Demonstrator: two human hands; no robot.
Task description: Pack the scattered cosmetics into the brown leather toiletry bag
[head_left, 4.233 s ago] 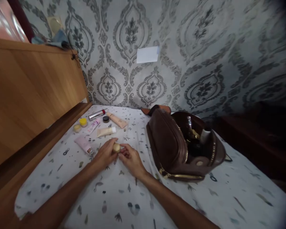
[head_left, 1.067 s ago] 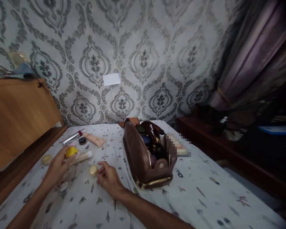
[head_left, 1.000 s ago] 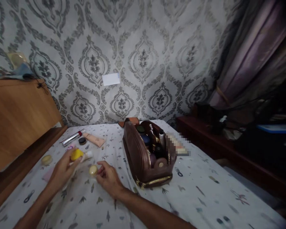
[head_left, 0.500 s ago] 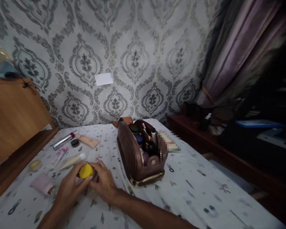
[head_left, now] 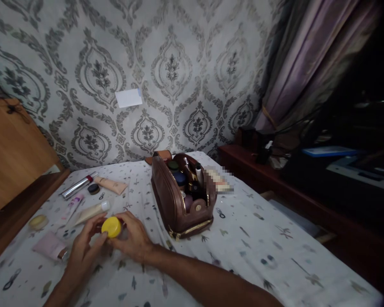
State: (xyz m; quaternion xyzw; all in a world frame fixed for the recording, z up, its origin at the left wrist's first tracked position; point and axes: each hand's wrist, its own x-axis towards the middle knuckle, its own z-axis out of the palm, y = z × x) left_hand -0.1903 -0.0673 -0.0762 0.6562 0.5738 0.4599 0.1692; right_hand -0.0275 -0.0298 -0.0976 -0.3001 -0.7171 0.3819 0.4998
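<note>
A small round jar with a yellow lid (head_left: 111,227) is held between both hands over the patterned white sheet (head_left: 185,273). My left hand (head_left: 85,247) grips its left side, the thumb at the lid's near edge. Around its right side curl the fingers of my right hand (head_left: 135,238). To the right stands an open brown bag (head_left: 169,200) filled with bottles and jars. Near my left hand lie a pink tube (head_left: 50,246) and a cream tube with a clear cap (head_left: 91,213).
Further left are a silver tube (head_left: 78,186), a small black jar (head_left: 93,188), a peach tube (head_left: 110,185), a pink-and-white tube (head_left: 73,207) and a pale yellow jar (head_left: 38,221). A wooden board (head_left: 16,149) borders the left; a dark red ledge (head_left: 240,157) stands right.
The view has shifted, so the bag and wall appear further left and higher. The yellow lid now faces the camera more fully between both hands.
</note>
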